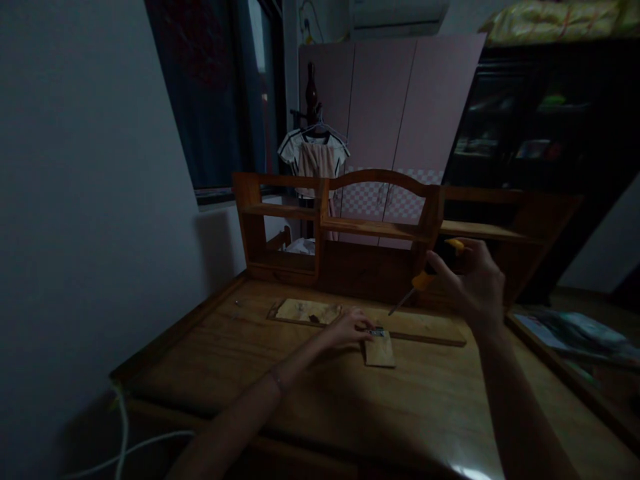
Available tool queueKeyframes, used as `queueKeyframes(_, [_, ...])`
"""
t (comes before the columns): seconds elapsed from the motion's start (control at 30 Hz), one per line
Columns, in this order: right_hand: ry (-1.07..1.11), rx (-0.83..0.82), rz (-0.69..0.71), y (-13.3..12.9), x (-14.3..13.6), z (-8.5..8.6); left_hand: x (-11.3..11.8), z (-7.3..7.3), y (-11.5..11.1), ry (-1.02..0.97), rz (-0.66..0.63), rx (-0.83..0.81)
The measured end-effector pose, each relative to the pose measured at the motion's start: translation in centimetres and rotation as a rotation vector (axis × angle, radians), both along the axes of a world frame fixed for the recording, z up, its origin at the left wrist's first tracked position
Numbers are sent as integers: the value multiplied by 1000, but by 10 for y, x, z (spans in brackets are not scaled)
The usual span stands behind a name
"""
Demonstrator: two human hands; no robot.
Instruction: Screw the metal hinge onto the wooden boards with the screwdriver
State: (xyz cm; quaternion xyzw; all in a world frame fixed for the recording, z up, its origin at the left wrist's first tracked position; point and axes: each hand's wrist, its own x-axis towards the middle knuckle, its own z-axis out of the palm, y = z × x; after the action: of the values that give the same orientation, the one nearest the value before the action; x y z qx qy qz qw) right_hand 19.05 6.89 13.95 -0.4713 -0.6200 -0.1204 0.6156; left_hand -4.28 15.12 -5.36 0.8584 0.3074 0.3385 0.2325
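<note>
1. Your left hand point(353, 327) is reaching forward over the wooden desk top point(430, 400), and its fingers are closed at a small metal piece point(376, 331) (it looks like a hinge, but the light is weak).
2. This metal piece is at the far edge of the small wooden block point(380, 352), which lies flat on the desk.
3. Your right hand point(477, 283) is raised above the desk, to the right of the block. The thumb and fingers are pinching the screwdriver point(424, 281) by its yellow-orange handle, of which one part is hidden.
4. The shaft of the screwdriver goes down and to the left; its tip is in the air, apart from the metal piece.
5. Just behind the block, a long board point(430, 328) lies across the desk, and its left part has dark marks.
6. Farther back stands the wooden shelf unit point(380, 228), and behind it is the pink wardrobe point(383, 107), with a shirt point(315, 160) hanging near.
</note>
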Motion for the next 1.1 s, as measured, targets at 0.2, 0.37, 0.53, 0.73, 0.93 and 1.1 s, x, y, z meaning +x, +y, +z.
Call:
queueKeyframes(0.2, [-338, -205, 205, 13, -15, 14, 6, -15, 2, -26, 18, -2])
queueKeyframes(0.37, [-468, -356, 389, 27, -33, 4, 1, -14, -2, -45, 81, 31])
queueKeyframes(0.53, [-495, -428, 461, 37, -42, -9, 3, -24, -2, -58, 150, 36])
queueKeyframes(0.73, [-496, -357, 431, 48, -43, -19, 8, -27, -6, -69, 210, 55])
queueKeyframes(0.93, [-483, -352, 439, 52, -45, -20, 11, -22, -10, -8, 249, 120])
queueKeyframes(1.1, [-501, -348, 450, 51, -47, -20, 11, -20, -13, 15, 252, 146])
